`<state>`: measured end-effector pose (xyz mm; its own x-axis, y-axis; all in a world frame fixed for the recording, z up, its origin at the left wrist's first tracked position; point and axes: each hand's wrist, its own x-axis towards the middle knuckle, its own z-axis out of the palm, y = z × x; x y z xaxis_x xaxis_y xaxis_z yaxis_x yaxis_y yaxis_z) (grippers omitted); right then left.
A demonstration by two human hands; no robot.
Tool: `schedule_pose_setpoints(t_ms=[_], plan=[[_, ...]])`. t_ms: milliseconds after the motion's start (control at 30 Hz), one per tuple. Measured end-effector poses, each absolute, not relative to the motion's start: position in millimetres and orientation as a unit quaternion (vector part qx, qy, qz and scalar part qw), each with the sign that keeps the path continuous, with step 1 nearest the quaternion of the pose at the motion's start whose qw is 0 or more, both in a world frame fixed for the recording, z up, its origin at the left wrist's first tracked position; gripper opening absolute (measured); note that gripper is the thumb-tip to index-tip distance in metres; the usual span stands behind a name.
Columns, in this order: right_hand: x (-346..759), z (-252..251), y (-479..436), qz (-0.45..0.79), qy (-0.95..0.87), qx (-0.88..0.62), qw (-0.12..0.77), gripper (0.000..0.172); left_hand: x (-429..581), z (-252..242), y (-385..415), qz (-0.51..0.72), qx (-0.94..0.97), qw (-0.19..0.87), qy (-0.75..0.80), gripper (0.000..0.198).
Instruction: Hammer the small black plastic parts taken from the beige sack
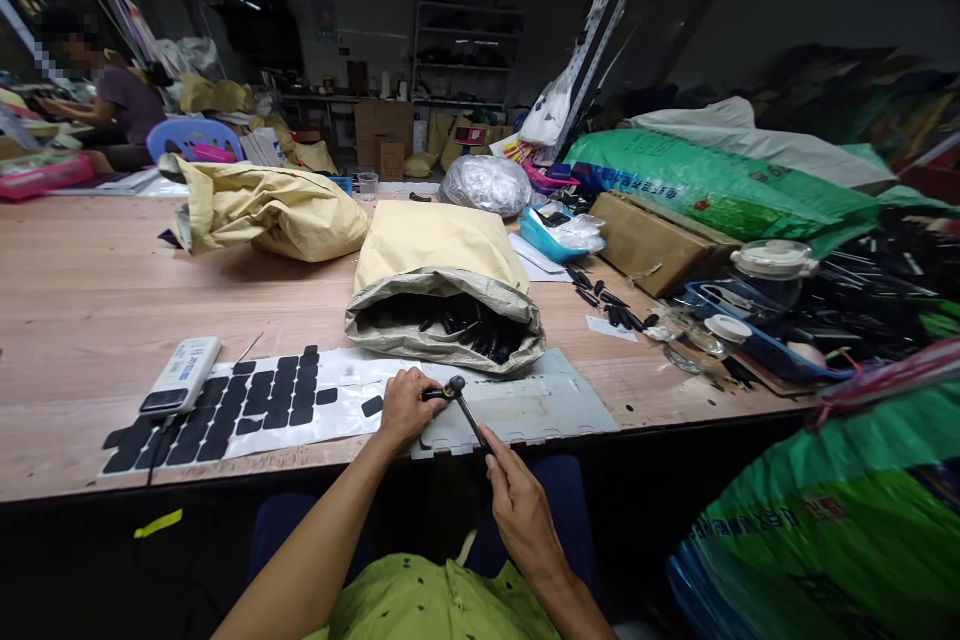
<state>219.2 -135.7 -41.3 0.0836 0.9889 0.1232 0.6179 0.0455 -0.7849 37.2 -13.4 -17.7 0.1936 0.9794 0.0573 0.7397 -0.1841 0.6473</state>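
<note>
My left hand (406,408) is closed on a small black piece (433,394) above the table's front edge. In my right hand (516,492), the fingers are wrapped round a slim dark rod (472,420). Its rounded head (455,385) meets the black piece at my left fingertips; I cannot tell whether the two are joined. Just beyond both hands lies a tan sack (442,235), its mouth turned towards me and many black parts (469,322) inside. Under the hands is a grey sheet (555,400). To the left, black stickers (281,390) lie in rows on white backing.
A white device (182,375) with a cable sits left of the stickers. Another tan sack (300,220) lies farther back. Loose black parts (611,305), a cardboard box (652,240) and jars occupy the right. A green bag (817,540) stands close at my right. A person (124,100) sits far left.
</note>
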Motion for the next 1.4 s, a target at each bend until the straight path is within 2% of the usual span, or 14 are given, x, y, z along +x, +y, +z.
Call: schedule_pose_setpoints(t_ms=[233, 367, 633, 933, 1100, 1233, 1400], plan=[[210, -34, -135, 0.238, -0.638, -0.628, 0.377, 0.046, 37, -19, -13, 0.236, 0.734, 0.258, 0.583, 0.015], [207, -40, -135, 0.238, -0.639, -0.638, 0.357, 0.045, 36, -18, -14, 0.239, 0.736, 0.258, 0.578, 0.011], [227, -41, -120, 0.198, -0.592, -0.689, 0.368, 0.049, 36, -19, -16, 0.24, 0.737, 0.258, 0.577, 0.019], [242, -49, -123, 0.197, -0.603, -0.709, 0.31, 0.05, 33, -13, -18, 0.249, 0.737, 0.277, 0.564, 0.016], [242, -51, -126, 0.204, -0.601, -0.725, 0.268, 0.051, 22, -15, -63, 0.257, 0.784, 0.34, 0.451, 0.02], [241, -55, -128, 0.173, -0.613, -0.719, 0.278, 0.051, 15, -40, -104, 0.191, 0.845, 0.281, 0.412, 0.022], [237, -54, -129, 0.17, -0.62, -0.718, 0.266, 0.051, 14, -60, -117, 0.138, 0.883, 0.195, 0.404, 0.02]])
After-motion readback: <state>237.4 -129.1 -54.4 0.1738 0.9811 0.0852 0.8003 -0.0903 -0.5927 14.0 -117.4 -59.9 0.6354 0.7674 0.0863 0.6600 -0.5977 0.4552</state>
